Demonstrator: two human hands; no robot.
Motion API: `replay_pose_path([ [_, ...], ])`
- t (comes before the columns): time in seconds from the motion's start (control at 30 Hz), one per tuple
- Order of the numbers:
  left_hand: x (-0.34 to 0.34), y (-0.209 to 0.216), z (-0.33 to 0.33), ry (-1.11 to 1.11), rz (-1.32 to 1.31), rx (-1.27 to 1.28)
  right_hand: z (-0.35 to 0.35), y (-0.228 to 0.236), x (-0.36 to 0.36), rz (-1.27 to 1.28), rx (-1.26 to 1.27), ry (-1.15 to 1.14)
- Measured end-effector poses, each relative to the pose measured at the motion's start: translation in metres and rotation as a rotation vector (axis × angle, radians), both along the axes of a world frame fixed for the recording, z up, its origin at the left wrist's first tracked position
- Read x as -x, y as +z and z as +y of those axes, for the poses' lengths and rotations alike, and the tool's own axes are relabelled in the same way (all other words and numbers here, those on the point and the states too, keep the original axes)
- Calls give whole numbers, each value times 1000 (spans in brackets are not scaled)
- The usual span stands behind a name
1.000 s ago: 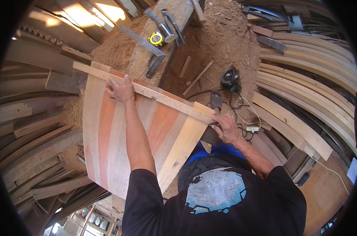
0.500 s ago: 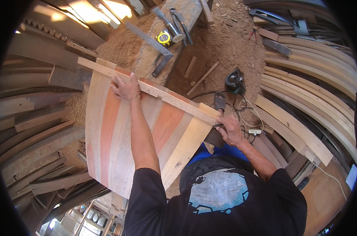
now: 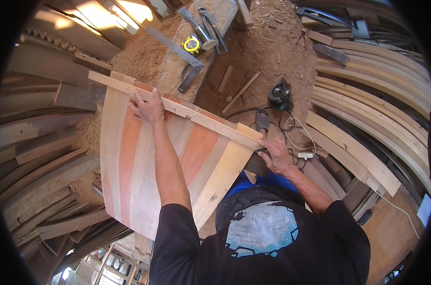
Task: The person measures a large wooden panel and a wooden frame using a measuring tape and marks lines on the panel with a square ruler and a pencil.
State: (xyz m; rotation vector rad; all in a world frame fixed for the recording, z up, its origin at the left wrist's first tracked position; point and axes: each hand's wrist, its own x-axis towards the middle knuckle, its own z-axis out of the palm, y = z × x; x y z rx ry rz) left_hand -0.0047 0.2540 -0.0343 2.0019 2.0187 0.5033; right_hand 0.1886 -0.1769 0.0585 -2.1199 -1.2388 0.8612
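Note:
A straight wooden strip (image 3: 208, 123) lies slantwise across the far end of a wide panel of striped light and reddish boards (image 3: 180, 156). My left hand (image 3: 148, 108) bears down on the strip left of its middle, thumb over the strip and fingers apart, holding it against the panel. At the strip's right end is my right hand (image 3: 276, 157), its fingers curled and touching that end. A thin dark pencil-like stick (image 3: 260, 150) pokes out from those fingers; most of it is hidden.
Beyond the panel a dusty plank bears a try square (image 3: 192, 76), a yellow tape measure (image 3: 192, 45), a hammer (image 3: 196, 26) and pincers (image 3: 213, 28). A corded circular saw (image 3: 280, 95) sits on the sawdust floor near my foot. Stacked boards (image 3: 372, 109) line both sides.
The whole scene sits slightly farther left in view. Both hands keep their places on the strip, and the strip shows no clear shift on the panel.

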Motion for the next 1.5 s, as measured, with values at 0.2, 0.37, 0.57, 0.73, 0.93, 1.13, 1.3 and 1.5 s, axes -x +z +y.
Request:
replay_pose_path([
  [0.2, -2, 5, -1, 1, 16, -1, 2, -1, 1, -27, -88, 10],
  [0.37, -6, 11, -3, -5, 6, 8, 2, -1, 0, 2, -78, 3],
  [0.57, -8, 10, -6, -35, 27, -17, 0, 0, -1, -3, -83, 14],
  [0.73, -10, 10, -3, -8, 73, -4, 1, 0, -1, 8, -34, 8],
  [0.93, -11, 12, -3, -37, 77, 6, -1, -3, -1, 17, -55, 14],
  [1.13, -12, 13, -3, -27, 76, 19, 0, -5, -2, 18, -85, 18],
  [1.3, -11, 13, -3, -30, 92, -2, -1, -7, -4, 40, -73, 26],
  [1.5, -15, 18, -5, -19, 105, 12, -1, -5, -4, 56, -26, 13],
])
